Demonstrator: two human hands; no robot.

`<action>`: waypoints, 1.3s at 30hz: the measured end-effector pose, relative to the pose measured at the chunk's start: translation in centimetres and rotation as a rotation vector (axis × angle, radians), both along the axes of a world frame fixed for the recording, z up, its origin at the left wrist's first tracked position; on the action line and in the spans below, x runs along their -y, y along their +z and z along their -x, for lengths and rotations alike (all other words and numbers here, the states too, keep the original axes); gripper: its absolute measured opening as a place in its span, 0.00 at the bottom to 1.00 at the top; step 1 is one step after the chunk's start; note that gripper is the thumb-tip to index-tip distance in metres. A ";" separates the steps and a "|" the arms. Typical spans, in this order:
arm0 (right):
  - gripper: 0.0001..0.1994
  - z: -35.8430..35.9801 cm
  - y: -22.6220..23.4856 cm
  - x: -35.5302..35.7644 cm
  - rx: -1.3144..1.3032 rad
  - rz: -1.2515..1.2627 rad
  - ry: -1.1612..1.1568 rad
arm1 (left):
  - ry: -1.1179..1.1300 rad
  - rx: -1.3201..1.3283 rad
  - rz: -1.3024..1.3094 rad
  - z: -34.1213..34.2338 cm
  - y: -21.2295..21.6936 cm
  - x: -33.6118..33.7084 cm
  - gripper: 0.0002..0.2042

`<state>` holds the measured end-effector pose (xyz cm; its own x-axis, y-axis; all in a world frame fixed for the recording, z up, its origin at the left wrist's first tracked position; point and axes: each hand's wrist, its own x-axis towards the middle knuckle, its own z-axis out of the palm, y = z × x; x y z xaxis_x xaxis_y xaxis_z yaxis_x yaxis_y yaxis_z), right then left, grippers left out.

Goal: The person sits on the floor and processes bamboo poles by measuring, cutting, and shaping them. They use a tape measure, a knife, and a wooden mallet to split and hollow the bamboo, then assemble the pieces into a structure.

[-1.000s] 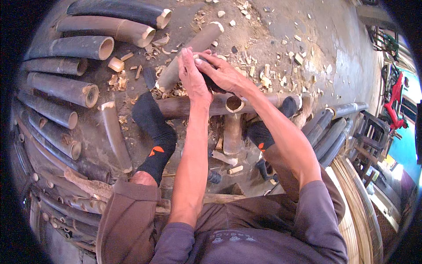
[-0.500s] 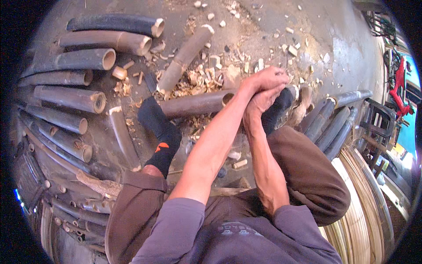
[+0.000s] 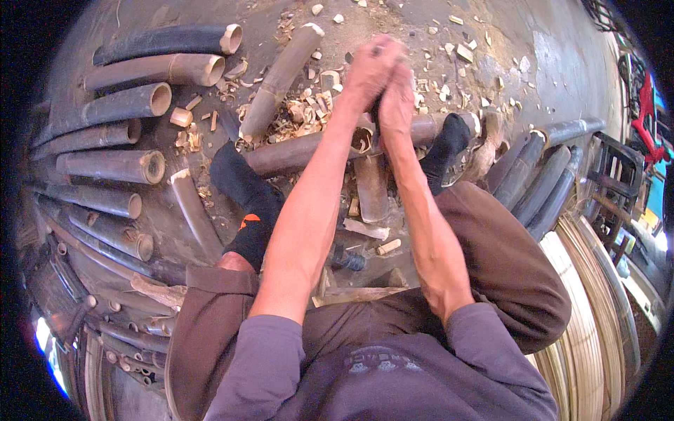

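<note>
My left hand (image 3: 375, 67) and my right hand (image 3: 397, 105) are pressed together, closed and stretched out ahead of me, blurred by motion. Whatever they grip is mostly hidden; a dark narrow strip (image 3: 376, 119) shows between the wrists. Below them a brown bamboo tube (image 3: 298, 153) lies crosswise on the floor, its open end near my right wrist. Another bamboo length (image 3: 425, 129) continues to the right. Under my forearms a short curved bamboo piece (image 3: 372, 189) comes into sight. My black-socked left foot (image 3: 239, 179) and right foot (image 3: 448, 144) rest against the bamboo.
Several bamboo tubes (image 3: 112, 166) lie stacked at the left, and more dark ones (image 3: 523, 168) at the right. One tube (image 3: 281, 81) slants ahead among wood chips (image 3: 305, 116). Pale split strips (image 3: 590, 302) stand by my right knee. A dark frame (image 3: 618, 165) is beyond them.
Both joined hands have swung forward and left, away from my right foot. The short curved bamboo piece and the dark strip between the wrists now show. My view has shifted slightly.
</note>
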<state>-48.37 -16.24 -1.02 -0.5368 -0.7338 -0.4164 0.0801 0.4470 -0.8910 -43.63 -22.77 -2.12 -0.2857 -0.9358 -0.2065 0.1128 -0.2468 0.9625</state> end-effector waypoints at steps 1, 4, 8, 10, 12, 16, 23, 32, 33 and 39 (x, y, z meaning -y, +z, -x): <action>0.27 -0.1 0.1 -1.4 -0.045 0.119 -0.125 | -0.142 0.019 -0.011 1.4 -0.5 -0.1 0.16; 0.28 3.2 -4.6 -4.8 -0.178 0.303 -0.295 | -0.614 0.235 0.136 6.7 -1.6 -2.5 0.27; 0.31 1.9 -2.2 -1.4 -0.069 0.262 -0.326 | -0.664 0.005 -0.197 5.1 -1.5 1.0 0.25; 0.32 0.2 -3.0 1.7 0.164 0.347 -0.291 | -0.454 -0.088 -0.319 2.6 -1.9 2.5 0.22; 0.33 0.1 -4.7 3.3 -0.044 0.001 -0.044 | -0.108 -0.104 -0.284 -0.2 -2.8 2.2 0.22; 0.31 -3.3 -1.9 3.9 0.204 -0.115 0.523 | 0.511 0.052 -0.189 -6.1 -3.7 0.1 0.18; 0.24 -3.6 -0.1 1.4 0.102 -0.130 1.054 | 1.065 -0.182 -0.057 -7.2 -2.8 -6.5 0.11; 0.28 -0.6 -2.9 2.7 0.164 0.094 -0.059 | 0.073 0.159 -0.094 -0.4 -2.9 1.1 0.22; 0.28 -0.7 -2.4 2.8 0.201 0.035 0.065 | 0.186 0.213 -0.066 -1.5 -3.2 0.7 0.22; 0.27 -3.0 -1.8 1.6 0.249 0.084 0.962 | 0.980 0.264 -0.048 -5.8 -1.6 -5.7 0.18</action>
